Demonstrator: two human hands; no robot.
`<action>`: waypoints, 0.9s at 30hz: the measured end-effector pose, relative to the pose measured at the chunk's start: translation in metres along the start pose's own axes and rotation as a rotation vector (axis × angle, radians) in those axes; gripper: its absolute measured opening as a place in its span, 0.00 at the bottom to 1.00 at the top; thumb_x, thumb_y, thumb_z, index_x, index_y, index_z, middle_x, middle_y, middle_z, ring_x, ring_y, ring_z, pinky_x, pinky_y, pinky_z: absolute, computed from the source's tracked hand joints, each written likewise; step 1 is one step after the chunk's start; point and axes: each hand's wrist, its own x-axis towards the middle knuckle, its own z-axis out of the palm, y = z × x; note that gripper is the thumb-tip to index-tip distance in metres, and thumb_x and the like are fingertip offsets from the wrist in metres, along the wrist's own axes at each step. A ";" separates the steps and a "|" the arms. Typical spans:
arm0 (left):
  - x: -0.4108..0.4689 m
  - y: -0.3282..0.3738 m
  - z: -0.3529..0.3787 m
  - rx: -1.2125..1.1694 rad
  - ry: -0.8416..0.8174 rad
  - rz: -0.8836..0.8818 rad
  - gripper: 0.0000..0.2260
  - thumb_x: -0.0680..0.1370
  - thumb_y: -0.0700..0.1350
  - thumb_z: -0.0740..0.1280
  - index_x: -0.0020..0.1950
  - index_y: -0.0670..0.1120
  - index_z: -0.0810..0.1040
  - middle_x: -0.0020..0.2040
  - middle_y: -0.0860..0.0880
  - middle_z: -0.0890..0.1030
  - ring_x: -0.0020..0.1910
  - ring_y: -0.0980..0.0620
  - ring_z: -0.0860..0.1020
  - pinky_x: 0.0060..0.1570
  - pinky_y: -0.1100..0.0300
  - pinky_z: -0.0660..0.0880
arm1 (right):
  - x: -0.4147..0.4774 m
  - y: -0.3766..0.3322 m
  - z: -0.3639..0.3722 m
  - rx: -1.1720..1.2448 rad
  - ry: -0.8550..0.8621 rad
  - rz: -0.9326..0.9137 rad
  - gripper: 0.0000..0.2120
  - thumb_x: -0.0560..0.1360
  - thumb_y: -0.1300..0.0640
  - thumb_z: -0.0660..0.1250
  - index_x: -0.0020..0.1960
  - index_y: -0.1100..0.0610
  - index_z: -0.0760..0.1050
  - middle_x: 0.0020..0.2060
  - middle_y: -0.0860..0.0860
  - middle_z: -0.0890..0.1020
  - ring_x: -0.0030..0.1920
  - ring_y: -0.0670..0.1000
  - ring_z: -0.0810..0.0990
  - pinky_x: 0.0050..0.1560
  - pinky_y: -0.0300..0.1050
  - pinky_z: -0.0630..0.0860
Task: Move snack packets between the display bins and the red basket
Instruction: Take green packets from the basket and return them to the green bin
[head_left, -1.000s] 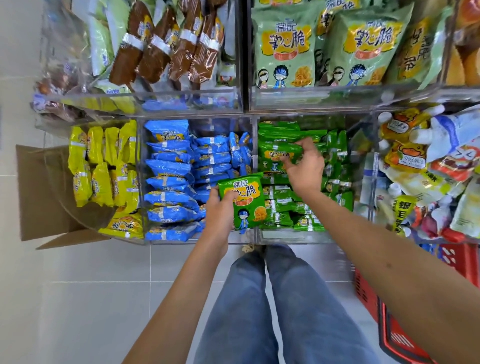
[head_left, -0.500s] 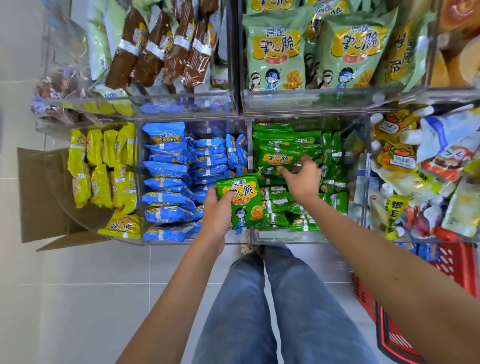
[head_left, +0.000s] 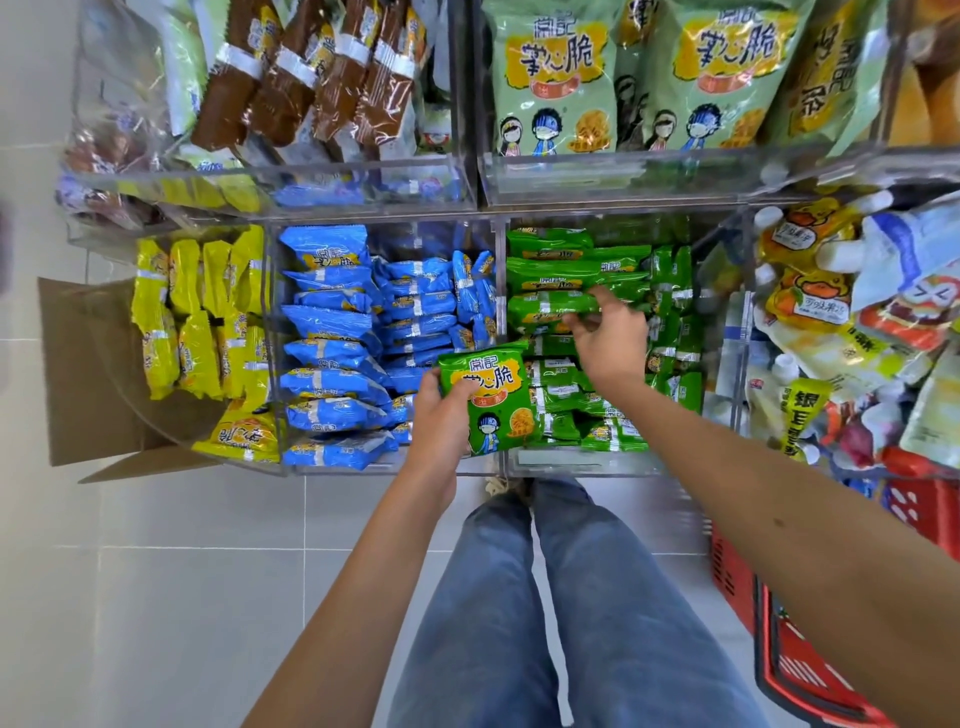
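A person stands before clear display bins of snacks, both hands at work over the middle row. The left hand (head_left: 441, 415) grips a green snack packet (head_left: 493, 400) by its lower left edge, thumb across the printed front, and holds it face-up over the divider between the blue packets (head_left: 332, 322) and the green bin (head_left: 571, 462). Just beyond it and to its right, the right hand (head_left: 610, 343) reaches into the green bin, thumb and fingers pinching the end of a second green packet (head_left: 545, 309) that lies on its side among the stacked green packs. The two hands are near each other but apart, each clamped on its own packet.

The red basket (head_left: 810, 670) sits on the tiled floor at lower right, beside the person's jeans (head_left: 519, 597) and partly hidden by the right forearm, well apart from both held packets. Yellow packets (head_left: 197, 322) fill the bin to the left of the blue ones, with an open cardboard box (head_left: 78, 374) beside it. On the shelf above stand large pale green bags (head_left: 556, 78) and brown packets (head_left: 311, 67); spouted pouches (head_left: 810, 296) crowd the bin at right.
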 end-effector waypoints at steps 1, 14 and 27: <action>0.001 -0.001 0.000 0.008 0.002 -0.002 0.06 0.80 0.43 0.61 0.56 0.52 0.70 0.43 0.55 0.79 0.38 0.58 0.78 0.27 0.67 0.74 | 0.001 0.000 0.000 0.001 0.008 0.009 0.21 0.74 0.55 0.69 0.64 0.60 0.72 0.41 0.60 0.83 0.43 0.57 0.82 0.45 0.44 0.75; 0.005 0.001 0.005 -0.005 -0.004 0.000 0.07 0.80 0.42 0.61 0.57 0.50 0.70 0.42 0.55 0.79 0.37 0.58 0.79 0.26 0.67 0.75 | 0.005 0.005 -0.001 0.180 0.011 0.166 0.17 0.69 0.49 0.74 0.48 0.60 0.77 0.43 0.57 0.84 0.41 0.53 0.81 0.43 0.37 0.69; 0.000 0.007 0.021 0.122 -0.164 0.204 0.09 0.81 0.42 0.61 0.46 0.57 0.70 0.43 0.62 0.76 0.35 0.71 0.76 0.30 0.79 0.69 | -0.065 -0.023 -0.050 0.724 -0.296 0.147 0.06 0.76 0.55 0.65 0.52 0.54 0.78 0.45 0.58 0.82 0.40 0.41 0.79 0.43 0.35 0.77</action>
